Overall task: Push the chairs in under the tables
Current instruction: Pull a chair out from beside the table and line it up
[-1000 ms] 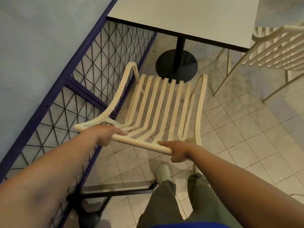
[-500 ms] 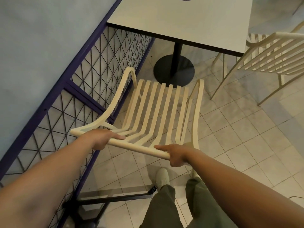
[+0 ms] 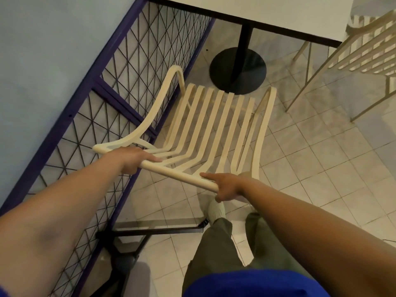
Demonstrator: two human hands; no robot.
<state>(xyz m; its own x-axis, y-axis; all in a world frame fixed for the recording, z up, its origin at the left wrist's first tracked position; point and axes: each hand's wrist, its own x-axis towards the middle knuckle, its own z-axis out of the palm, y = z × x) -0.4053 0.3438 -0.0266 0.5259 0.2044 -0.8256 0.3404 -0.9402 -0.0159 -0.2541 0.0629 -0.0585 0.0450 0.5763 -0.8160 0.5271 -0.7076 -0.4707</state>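
A cream slatted chair (image 3: 212, 125) stands in front of me, its seat pointing toward a white table (image 3: 267, 16) with a black edge, black post and round black base (image 3: 237, 70). The seat's front edge lies close to that base. My left hand (image 3: 132, 160) grips the chair's top rail at its left end. My right hand (image 3: 225, 186) grips the same rail toward the right, with the index finger lying along the rail.
A purple-framed wire mesh fence (image 3: 120, 86) runs close along the chair's left side, with a black foot (image 3: 158, 230) on the tiled floor near my shoe (image 3: 216, 211). A second cream slatted chair (image 3: 360, 52) stands at the right of the table.
The chair has slid forward toward the table, its seat front now near the black base. Both hands keep their grip on the top rail, and I have stepped forward with it.
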